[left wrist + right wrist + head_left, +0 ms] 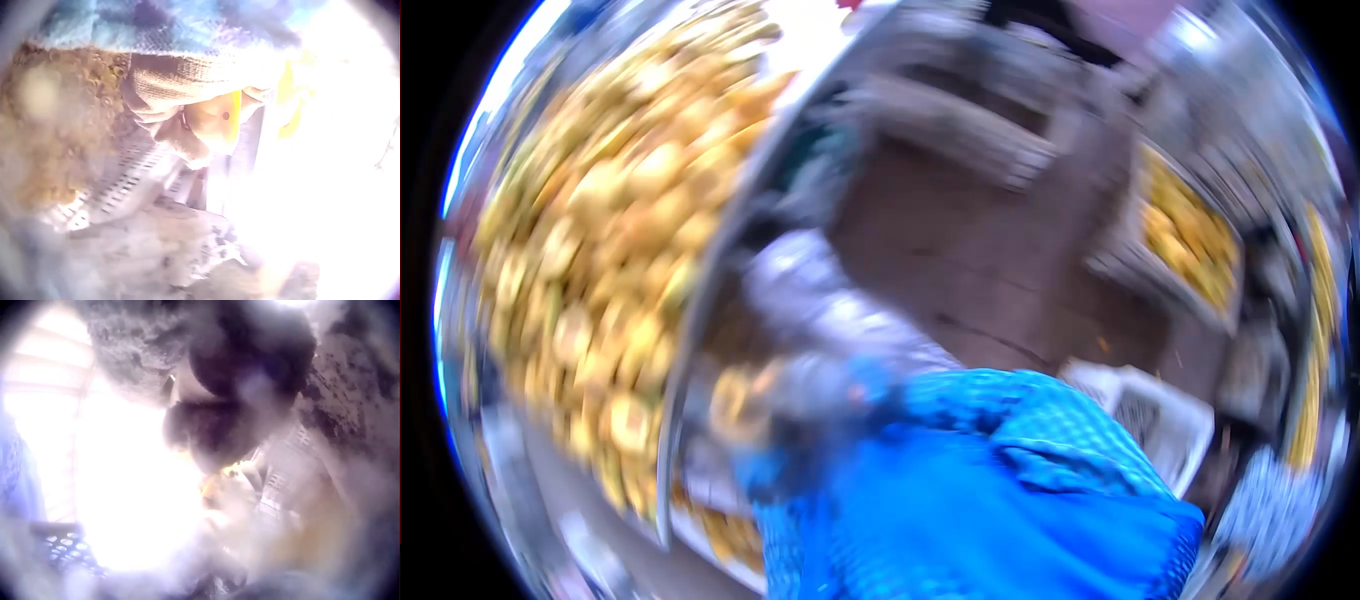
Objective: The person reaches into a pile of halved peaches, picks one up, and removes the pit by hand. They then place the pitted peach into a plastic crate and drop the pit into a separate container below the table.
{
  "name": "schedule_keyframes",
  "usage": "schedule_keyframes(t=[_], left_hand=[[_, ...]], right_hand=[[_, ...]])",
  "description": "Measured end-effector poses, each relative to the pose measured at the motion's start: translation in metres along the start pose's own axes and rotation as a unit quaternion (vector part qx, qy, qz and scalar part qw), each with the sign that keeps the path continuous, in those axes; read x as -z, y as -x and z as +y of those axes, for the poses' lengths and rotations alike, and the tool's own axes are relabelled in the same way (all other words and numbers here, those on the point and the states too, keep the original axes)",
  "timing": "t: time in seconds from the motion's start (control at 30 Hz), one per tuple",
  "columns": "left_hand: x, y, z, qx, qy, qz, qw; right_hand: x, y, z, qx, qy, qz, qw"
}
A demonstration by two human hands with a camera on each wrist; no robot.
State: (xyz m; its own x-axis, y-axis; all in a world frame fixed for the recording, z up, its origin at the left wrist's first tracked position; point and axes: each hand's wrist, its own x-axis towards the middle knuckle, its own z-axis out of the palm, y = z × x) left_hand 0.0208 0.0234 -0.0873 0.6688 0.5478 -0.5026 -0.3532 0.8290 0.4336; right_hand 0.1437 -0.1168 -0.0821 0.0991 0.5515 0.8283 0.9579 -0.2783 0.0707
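My left hand [178, 87], in a beige knit glove, grips a yellow piece of fruit [215, 122] with a small dark spot on its face. In the head view, a round yellow piece [738, 402] shows beside the blurred hands, left of the blue apron [1000, 510]. Dark-gloved, my right hand [231, 406] looks bunched in the right wrist view, and I cannot tell what it holds. A large heap of yellow fruit pieces [630, 200] covers the surface left of the hands. Strong glare washes out part of both wrist views.
A raised metal edge [710, 260] borders the heap. On the floor to the right stand a crate of yellow fruit [1190, 235] and a white crate [1185, 420]. Another pale crate [960, 125] is farther off. A slotted white crate [134, 172] lies below the left hand.
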Motion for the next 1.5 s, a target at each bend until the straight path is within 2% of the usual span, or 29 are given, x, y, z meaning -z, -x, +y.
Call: schedule_keyframes(t=[0.03, 0.07, 0.1, 0.13, 0.17, 0.2, 0.23, 0.27, 0.3, 0.37, 0.47, 0.53, 0.6, 0.67, 0.73, 0.8, 0.87, 0.97, 1.03, 1.1, 1.17, 1.2, 1.23, 1.33, 1.37, 1.43, 1.47, 1.5], left_hand=[[0.001, 0.013, -0.002, -0.013, 0.034, -0.006, 0.999], [0.005, 0.022, -0.003, -0.035, 0.054, -0.007, 0.998], [0.007, 0.024, -0.004, -0.077, 0.017, 0.003, 0.997], [-0.024, 0.045, -0.007, -0.121, -0.044, 0.074, 0.989], [-0.031, 0.043, -0.016, -0.165, -0.059, 0.123, 0.977], [-0.035, 0.042, -0.018, -0.182, -0.049, 0.136, 0.973], [-0.032, 0.046, -0.02, -0.19, -0.054, 0.106, 0.974], [-0.029, 0.048, -0.021, -0.193, -0.06, 0.074, 0.977], [-0.03, 0.049, -0.023, -0.215, -0.062, 0.09, 0.971], [-0.034, 0.05, -0.025, -0.251, -0.072, 0.117, 0.958], [-0.036, 0.052, -0.028, -0.264, -0.067, 0.121, 0.955], [-0.027, 0.039, -0.042, -0.358, -0.192, 0.206, 0.89], [-0.026, 0.031, -0.049, -0.396, -0.253, 0.269, 0.841], [-0.028, 0.031, -0.049, -0.372, -0.257, 0.293, 0.842], [-0.029, 0.04, -0.039, -0.325, -0.26, 0.271, 0.868], [-0.028, 0.044, -0.035, -0.289, -0.256, 0.249, 0.888], [-0.026, 0.041, -0.037, -0.277, -0.246, 0.25, 0.895], [-0.02, 0.035, -0.043, -0.293, -0.25, 0.26, 0.885], [-0.016, 0.034, -0.047, -0.318, -0.315, 0.263, 0.855], [-0.016, 0.034, -0.047, -0.308, -0.331, 0.264, 0.852], [-0.016, 0.035, -0.044, -0.266, -0.297, 0.269, 0.877], [-0.018, 0.035, -0.047, -0.294, -0.335, 0.276, 0.852], [-0.023, 0.034, -0.051, -0.321, -0.37, 0.283, 0.824], [-0.033, 0.045, -0.033, -0.306, -0.392, 0.178, 0.849], [-0.04, 0.045, -0.033, -0.292, -0.306, 0.183, 0.887], [-0.048, 0.043, -0.03, -0.268, -0.125, 0.186, 0.937], [-0.047, 0.042, -0.029, -0.287, -0.158, 0.202, 0.923], [-0.044, 0.044, -0.029, -0.305, -0.19, 0.22, 0.907]], right_hand=[[0.009, -0.01, 0.014, 0.097, 0.011, -0.032, 0.995], [0.015, -0.012, 0.015, 0.077, -0.148, -0.087, 0.982], [0.018, -0.013, 0.016, 0.063, -0.289, -0.158, 0.942], [0.018, -0.018, 0.012, 0.049, -0.404, -0.237, 0.882], [0.023, -0.029, 0.014, -0.045, -0.464, -0.361, 0.808], [0.031, -0.044, 0.015, -0.138, -0.493, -0.48, 0.712], [0.044, -0.06, 0.017, -0.124, -0.499, -0.488, 0.706], [0.039, -0.053, 0.012, -0.094, -0.516, -0.435, 0.732], [0.03, -0.04, 0.006, -0.069, -0.53, -0.381, 0.754], [0.024, -0.038, 0.001, -0.046, -0.515, -0.364, 0.775], [0.022, -0.046, 0.0, 0.009, -0.451, -0.426, 0.784], [-0.01, -0.013, -0.005, -0.019, -0.605, -0.314, 0.731], [-0.015, -0.01, -0.006, -0.02, -0.605, -0.323, 0.728], [0.005, -0.035, -0.005, 0.005, -0.447, -0.453, 0.771], [-0.001, -0.025, -0.005, 0.001, -0.537, -0.388, 0.748], [-0.005, -0.019, -0.006, 0.001, -0.536, -0.401, 0.743], [-0.001, -0.03, -0.009, 0.006, -0.44, -0.489, 0.753], [-0.003, -0.027, -0.005, 0.049, -0.449, -0.447, 0.772], [-0.031, 0.008, -0.004, 0.012, -0.648, -0.333, 0.685], [-0.034, 0.012, -0.003, 0.026, -0.66, -0.304, 0.687], [-0.015, -0.008, -0.001, 0.092, -0.49, -0.373, 0.782], [-0.023, 0.003, -0.004, -0.088, -0.63, -0.478, 0.606], [-0.027, -0.002, -0.009, -0.259, -0.711, -0.538, 0.372], [0.0, -0.021, 0.003, -0.402, -0.698, -0.531, 0.263], [-0.007, -0.013, 0.004, -0.422, -0.688, -0.543, 0.23], [-0.015, -0.008, -0.009, -0.372, -0.695, -0.527, 0.317], [-0.019, -0.006, -0.015, -0.348, -0.694, -0.516, 0.362], [-0.047, 0.034, -0.032, -0.299, -0.701, -0.515, 0.393]])
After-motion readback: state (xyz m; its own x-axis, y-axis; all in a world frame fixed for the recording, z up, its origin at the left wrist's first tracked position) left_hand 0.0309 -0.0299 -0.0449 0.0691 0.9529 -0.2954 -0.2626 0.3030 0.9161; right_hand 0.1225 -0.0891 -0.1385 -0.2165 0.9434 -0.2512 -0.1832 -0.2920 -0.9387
